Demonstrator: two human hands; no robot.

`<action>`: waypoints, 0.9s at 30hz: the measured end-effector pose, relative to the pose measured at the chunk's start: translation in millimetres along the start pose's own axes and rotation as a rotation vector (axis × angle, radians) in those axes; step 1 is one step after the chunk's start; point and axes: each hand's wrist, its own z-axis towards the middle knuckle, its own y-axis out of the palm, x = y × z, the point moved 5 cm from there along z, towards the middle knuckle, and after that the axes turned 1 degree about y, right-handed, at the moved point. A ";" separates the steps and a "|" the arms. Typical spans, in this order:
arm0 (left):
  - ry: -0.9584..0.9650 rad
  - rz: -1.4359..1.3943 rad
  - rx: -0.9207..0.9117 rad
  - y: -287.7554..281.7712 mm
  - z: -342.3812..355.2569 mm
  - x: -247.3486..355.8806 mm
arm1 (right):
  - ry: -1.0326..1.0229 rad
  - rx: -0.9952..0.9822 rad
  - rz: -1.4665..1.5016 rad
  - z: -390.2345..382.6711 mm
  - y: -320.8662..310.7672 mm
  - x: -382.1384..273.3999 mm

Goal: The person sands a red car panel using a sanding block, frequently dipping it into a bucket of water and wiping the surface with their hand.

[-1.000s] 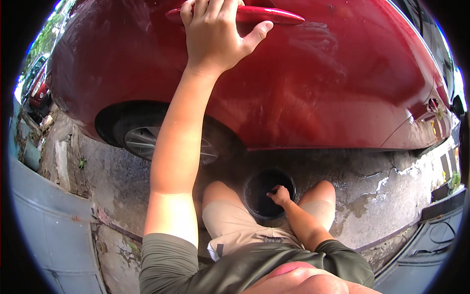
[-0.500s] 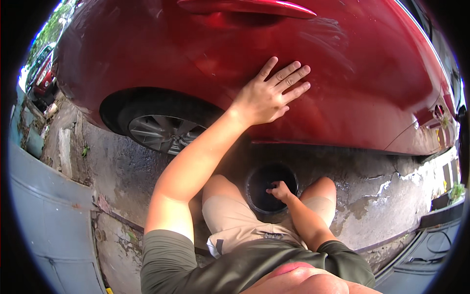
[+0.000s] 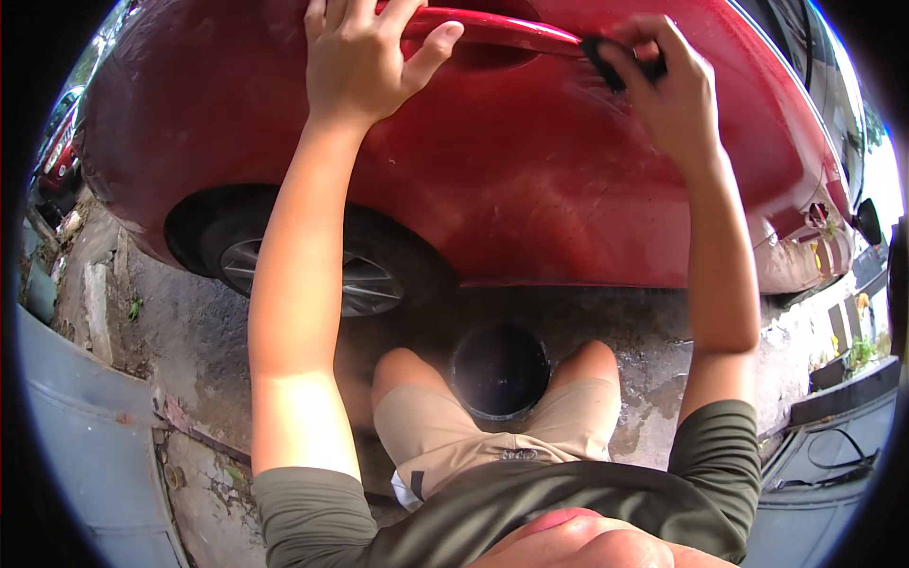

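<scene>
A red car point(image 3: 530, 208) fills the space in front of me, with its long door handle point(image 3: 511, 28) at the top of the view. My left hand point(image 3: 360, 71) lies on the bodywork by the handle's left part, fingers apart and tips cut off by the upper edge. At the right end of the handle, my right hand point(image 3: 677, 85) is closed around a small black pad point(image 3: 598, 62), slightly blurred; whether it is a sponge or a folded cloth I cannot tell. Between my knees on the ground stands a round black bucket point(image 3: 500, 374) holding dark liquid.
The car's wheel point(image 3: 369, 284) is behind my left forearm. A side mirror point(image 3: 866, 222) sticks out at the far right. Grey metal panels point(image 3: 85, 435) stand on the left, with a black strap point(image 3: 838, 464) on another at right. The concrete ground point(image 3: 208, 331) has wet patches.
My right hand has come up out of the bucket to the handle's right end, with the black pad now showing. My left hand has slid up and left along the car, from the panel to the handle.
</scene>
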 end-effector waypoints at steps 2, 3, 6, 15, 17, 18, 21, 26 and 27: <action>-0.033 0.010 -0.040 1.3 -3.7 2.8 | 0.216 -0.185 -0.069 28.4 5.1 1.2; -0.038 -0.003 -0.038 0.7 -4.4 5.0 | 0.219 -0.189 -0.082 30.6 5.7 6.2; -0.058 -0.003 -0.029 -1.0 -2.8 6.6 | -0.162 -0.110 -0.320 32.3 8.2 5.4; -0.048 0.025 -0.045 2.9 -3.7 6.6 | -0.293 -0.121 -0.264 35.2 10.5 -0.8; -0.041 0.007 -0.010 3.8 -6.1 3.8 | -0.341 -0.079 -0.239 44.1 31.1 -13.7; -0.036 -0.003 0.026 2.3 -6.4 1.9 | -0.393 -0.035 -0.207 46.2 35.5 -19.2; -0.033 -0.007 0.010 0.9 -6.8 -0.4 | -0.254 -0.052 -0.297 30.5 36.4 9.2; -0.044 0.019 0.004 7.2 -7.8 6.3 | -0.189 -0.086 -0.241 22.5 15.7 31.3; -0.050 0.022 -0.001 7.9 -10.2 5.9 | -0.319 -0.094 -0.239 36.5 25.2 13.2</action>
